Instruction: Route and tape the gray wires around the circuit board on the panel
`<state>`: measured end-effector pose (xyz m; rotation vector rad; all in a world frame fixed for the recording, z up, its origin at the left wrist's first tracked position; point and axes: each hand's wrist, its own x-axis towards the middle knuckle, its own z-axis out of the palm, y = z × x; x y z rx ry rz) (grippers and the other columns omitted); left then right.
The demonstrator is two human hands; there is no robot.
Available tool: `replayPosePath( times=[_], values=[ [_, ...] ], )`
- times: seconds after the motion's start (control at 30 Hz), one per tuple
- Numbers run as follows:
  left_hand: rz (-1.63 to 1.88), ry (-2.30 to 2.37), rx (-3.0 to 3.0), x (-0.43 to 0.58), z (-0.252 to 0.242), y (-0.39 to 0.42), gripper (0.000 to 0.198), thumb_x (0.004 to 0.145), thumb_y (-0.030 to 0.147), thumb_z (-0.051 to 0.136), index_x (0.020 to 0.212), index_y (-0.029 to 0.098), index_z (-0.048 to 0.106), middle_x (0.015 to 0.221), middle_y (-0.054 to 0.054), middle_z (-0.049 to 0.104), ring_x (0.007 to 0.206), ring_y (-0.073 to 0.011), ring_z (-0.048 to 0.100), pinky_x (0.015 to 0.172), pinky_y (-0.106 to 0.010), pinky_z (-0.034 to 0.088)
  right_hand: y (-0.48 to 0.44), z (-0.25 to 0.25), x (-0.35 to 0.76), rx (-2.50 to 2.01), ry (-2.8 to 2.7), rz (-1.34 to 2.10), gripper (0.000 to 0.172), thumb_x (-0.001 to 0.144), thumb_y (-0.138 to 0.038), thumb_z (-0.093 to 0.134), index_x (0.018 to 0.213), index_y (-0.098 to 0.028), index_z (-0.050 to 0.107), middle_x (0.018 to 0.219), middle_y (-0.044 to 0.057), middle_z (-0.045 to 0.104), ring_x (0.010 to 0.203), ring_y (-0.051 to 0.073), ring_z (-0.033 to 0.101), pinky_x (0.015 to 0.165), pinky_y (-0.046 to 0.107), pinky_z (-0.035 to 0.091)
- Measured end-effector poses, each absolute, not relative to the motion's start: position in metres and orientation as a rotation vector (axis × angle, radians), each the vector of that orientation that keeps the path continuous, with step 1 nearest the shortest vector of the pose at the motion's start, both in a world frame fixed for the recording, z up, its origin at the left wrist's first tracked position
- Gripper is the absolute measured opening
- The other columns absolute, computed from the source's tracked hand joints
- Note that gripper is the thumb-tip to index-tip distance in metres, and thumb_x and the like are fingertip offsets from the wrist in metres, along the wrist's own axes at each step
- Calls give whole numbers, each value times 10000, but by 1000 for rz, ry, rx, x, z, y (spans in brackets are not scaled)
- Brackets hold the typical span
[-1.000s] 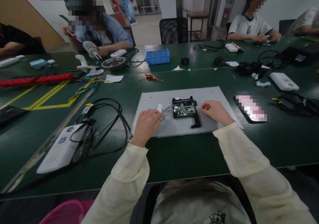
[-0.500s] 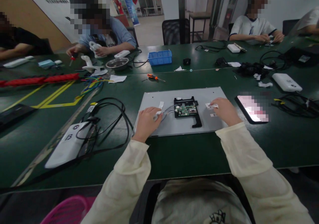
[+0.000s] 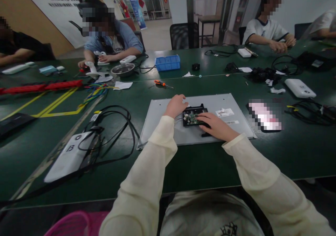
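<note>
So the green circuit board [image 3: 189, 119] is sitting in a black frame [image 3: 197, 108], and that lies around the middle of a flat grey panel [image 3: 156, 122] on the desk [image 3: 204, 166]. The right hand [image 3: 215, 125] is laid over the right side of the board and frame, palm down, fingers stretched out a bit apart, not gripping anything I can see. The left hand [image 3: 176, 105] is up by the frame's top left corner with fingers curled in. Can't tell if it's pinching something, its own back hides that.

Progress-wise I'd call it midway: board's in the frame, grey wires [image 3: 179, 118] run to its left side. Whether they're plugged in or the frame's fixed down, no clue, too small to see. With both hands right there, I doubt it's finished. The orange and black screwdriver [image 3: 160, 83] just lies past the panel, nobody on it.

Containers: the blue bin [image 3: 168, 66] farther back has nothing poking above its rim, but I can't see to the bottom. The metal bowl [image 3: 123, 74] left of it is too dim inside to call. Pink basket [image 3: 76, 214] low on the left is cut off by the picture edge, contents unclear.
</note>
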<state>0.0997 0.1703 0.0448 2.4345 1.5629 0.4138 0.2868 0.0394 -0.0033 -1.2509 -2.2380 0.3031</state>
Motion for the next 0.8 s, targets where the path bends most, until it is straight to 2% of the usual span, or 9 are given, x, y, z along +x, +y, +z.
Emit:
replayPosePath(
  times=[0.17,0.37,0.5,0.7,0.8],
  values=[
    [291,1532,2381,115,23,193,293,754,244,655,1020,124,673,955,-105,683,931,-225,624,858,-292,471,41,-7,288,-1285,-2236,339,393,922,-281,495,1306,-214,547,1342,106,539,1258,261,490,1063,499,417],
    [297,1465,2345,115,18,204,235,708,224,684,928,143,704,886,-70,689,818,-193,632,773,-273,485,40,-5,286,-1294,-2232,340,394,917,-263,498,1306,-222,549,1338,99,544,1253,257,490,1068,498,414],
    [340,1401,2325,112,16,210,265,679,219,694,935,157,719,884,-48,695,788,-175,636,747,-261,491,38,-3,285,-1296,-2231,356,395,922,-253,488,1311,-218,544,1333,97,551,1254,253,485,1068,496,414],
    [426,1304,2309,116,8,212,160,755,199,603,819,175,747,824,-34,722,818,-166,657,814,-259,495,37,0,284,-1289,-2220,378,402,919,-241,488,1318,-231,538,1332,94,553,1263,254,481,1070,507,411],
    [502,1353,2300,118,4,213,215,803,191,555,900,154,744,913,-68,728,851,-177,661,856,-279,496,36,1,284,-1305,-2219,385,400,923,-248,484,1319,-233,538,1336,91,550,1257,255,488,1065,509,417]
  ],
)
